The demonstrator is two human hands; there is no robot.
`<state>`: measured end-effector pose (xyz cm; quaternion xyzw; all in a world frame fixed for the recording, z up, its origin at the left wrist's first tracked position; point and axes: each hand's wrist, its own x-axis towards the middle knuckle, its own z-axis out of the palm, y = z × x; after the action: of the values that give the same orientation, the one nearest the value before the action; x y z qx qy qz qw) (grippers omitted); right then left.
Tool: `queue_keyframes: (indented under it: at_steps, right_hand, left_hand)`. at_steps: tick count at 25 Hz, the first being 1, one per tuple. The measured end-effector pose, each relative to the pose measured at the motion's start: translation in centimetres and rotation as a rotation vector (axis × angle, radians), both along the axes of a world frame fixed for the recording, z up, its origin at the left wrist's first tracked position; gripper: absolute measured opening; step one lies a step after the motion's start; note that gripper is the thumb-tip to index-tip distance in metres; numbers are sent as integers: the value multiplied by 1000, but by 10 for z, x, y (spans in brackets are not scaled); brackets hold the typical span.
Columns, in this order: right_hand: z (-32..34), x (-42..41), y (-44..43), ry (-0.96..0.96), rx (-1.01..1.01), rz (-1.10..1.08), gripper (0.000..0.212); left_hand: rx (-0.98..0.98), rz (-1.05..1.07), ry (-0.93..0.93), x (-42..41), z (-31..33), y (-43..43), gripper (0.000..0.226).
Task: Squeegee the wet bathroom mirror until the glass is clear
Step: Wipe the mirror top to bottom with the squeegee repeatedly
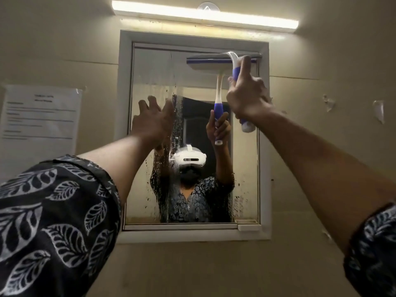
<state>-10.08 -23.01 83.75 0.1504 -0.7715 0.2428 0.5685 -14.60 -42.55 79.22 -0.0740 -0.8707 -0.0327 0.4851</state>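
A bathroom, by the look of it: a white-framed mirror (150,65) is set into a plain beige wall (332,71), its glass streaked with water droplets (177,125). A lit tube light (203,15) is fixed just above it, and a printed notice (40,112) is taped to the wall left of the mirror.

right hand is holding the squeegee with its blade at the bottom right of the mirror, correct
No. In the head view the squeegee has its blade at the top right of the mirror, not the bottom right; the right hand does hold it.
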Motion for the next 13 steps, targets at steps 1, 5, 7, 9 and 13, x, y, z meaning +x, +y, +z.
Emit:
queue_keyframes:
  at_steps: [1,5,7,9,13]
  right_hand:
    - [-11,-6,-2,-7,-1,-8,44]
    - [-67,-13,-7,-2,-37,87,43]
    - [-104,-11,-10,-14,-58,112,46]
    - [-146,-7,-13,-46,-63,123,51]
    - [-219,7,-14,-193,-52,120,60]
  left_hand:
    - [6,-6,-6,1,0,0,87]
    - [-16,5,-26,-1,-2,-2,102]
    - [1,-28,7,-2,-3,-5,93]
    - [8,-43,20,-3,-4,-7,90]
    - [-47,42,-18,-6,-4,-11,120]
